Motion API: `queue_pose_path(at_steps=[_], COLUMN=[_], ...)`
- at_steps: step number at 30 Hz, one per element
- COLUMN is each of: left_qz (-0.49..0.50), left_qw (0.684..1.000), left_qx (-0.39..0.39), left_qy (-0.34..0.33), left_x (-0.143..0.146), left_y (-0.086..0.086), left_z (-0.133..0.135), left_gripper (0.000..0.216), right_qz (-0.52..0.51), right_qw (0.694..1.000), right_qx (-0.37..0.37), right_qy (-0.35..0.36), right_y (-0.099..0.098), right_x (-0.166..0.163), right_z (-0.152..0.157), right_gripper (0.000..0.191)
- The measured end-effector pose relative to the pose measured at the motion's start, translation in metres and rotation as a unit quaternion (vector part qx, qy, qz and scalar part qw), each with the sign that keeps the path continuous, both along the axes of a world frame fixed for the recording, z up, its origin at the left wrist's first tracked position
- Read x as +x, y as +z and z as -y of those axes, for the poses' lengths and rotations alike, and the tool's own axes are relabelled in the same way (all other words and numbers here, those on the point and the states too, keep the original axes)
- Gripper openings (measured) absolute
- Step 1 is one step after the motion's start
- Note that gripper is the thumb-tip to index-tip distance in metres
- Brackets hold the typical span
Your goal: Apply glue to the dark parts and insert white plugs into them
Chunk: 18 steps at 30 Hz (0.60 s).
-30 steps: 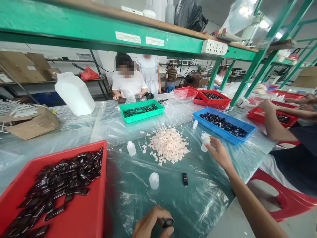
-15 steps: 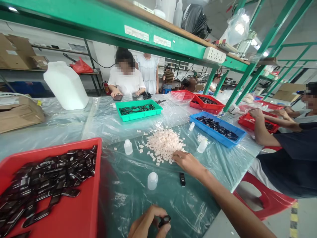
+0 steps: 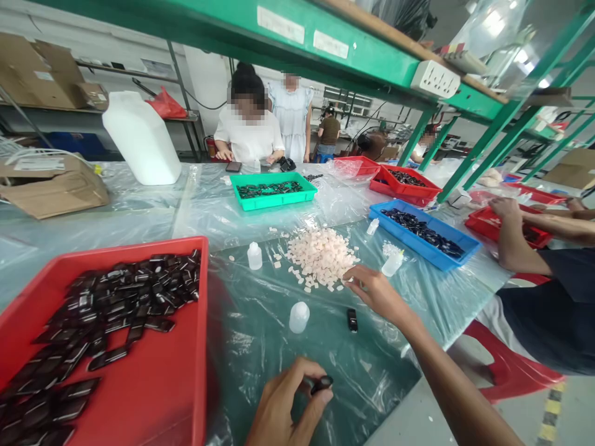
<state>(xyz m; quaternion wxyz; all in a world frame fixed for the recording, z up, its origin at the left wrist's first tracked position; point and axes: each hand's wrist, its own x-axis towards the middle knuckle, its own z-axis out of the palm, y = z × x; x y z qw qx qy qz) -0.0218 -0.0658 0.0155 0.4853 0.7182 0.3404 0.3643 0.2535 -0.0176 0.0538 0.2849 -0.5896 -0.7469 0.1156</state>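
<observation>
Plastic sheet [image 3: 260, 347]: wrinkled and slick. It ends at the table edge under the right forearm, so small parts could slide off there.
Red tray [image 3: 195, 371]: its wall stands just left of the left hand and limits room that way.
Pale pile [image 3: 320, 254]: loose; a careless sweep would likely scatter it.
Right hand [image 3: 379, 291]: bent fingertips at the pile's near edge; cannot tell whether they hold a piece.
Left hand [image 3: 283, 406]: thumb and fingers pinched on the black part [image 3: 321, 384], held above the sheet near the front edge; a slack pinch risks a drop.
White bottle [image 3: 299, 316]: upright between the hands and could be tipped over; the sheet in front of it is bare.
</observation>
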Motion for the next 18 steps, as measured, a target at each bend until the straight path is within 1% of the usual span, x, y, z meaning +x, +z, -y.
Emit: queue_pose_path(at_steps=[2,4,6,7,9,12,18], left_qz=[0.006,0.013,0.018,0.02,0.021,0.024,0.024], left_qw=[1.0,1.0,1.0,1.0,1.0,1.0,1.0], left_qx=[-0.011,-0.017,-0.018,-0.017,-0.015,-0.012,-0.012], left_qy=[0.0,-0.001,-0.002,-0.002,-0.005,-0.012,-0.011], left_x=[-0.001,-0.002,-0.003,-0.003,-0.004,-0.004,-0.004], left_y=[0.001,0.001,0.003,0.004,0.006,0.007,0.004], left_z=[0.0,-0.001,-0.001,-0.002,-0.002,-0.003,-0.001], left_gripper=[0.008,0.01,0.01,0.01,0.011,0.015,0.017], right_qz=[-0.094,-0.175,-0.232,-0.252,-0.281,-0.297,-0.255], right_qw=[0.995,0.984,0.972,0.967,0.959,0.954,0.967], right_qx=[0.011,0.009,0.006,0.005,0.002,-0.006,0.013], right_qy=[0.014,0.034,0.039,0.038,0.033,0.03,0.021], right_y=[0.007,0.011,0.011,0.011,0.007,0.002,-0.008], right_x=[-0.024,-0.052,-0.077,-0.086,-0.098,-0.102,-0.108], right_z=[0.028,0.056,0.078,0.085,0.091,0.09,0.097], right_gripper=[0.022,0.014,0.005,0.004,0.007,0.008,0.013])
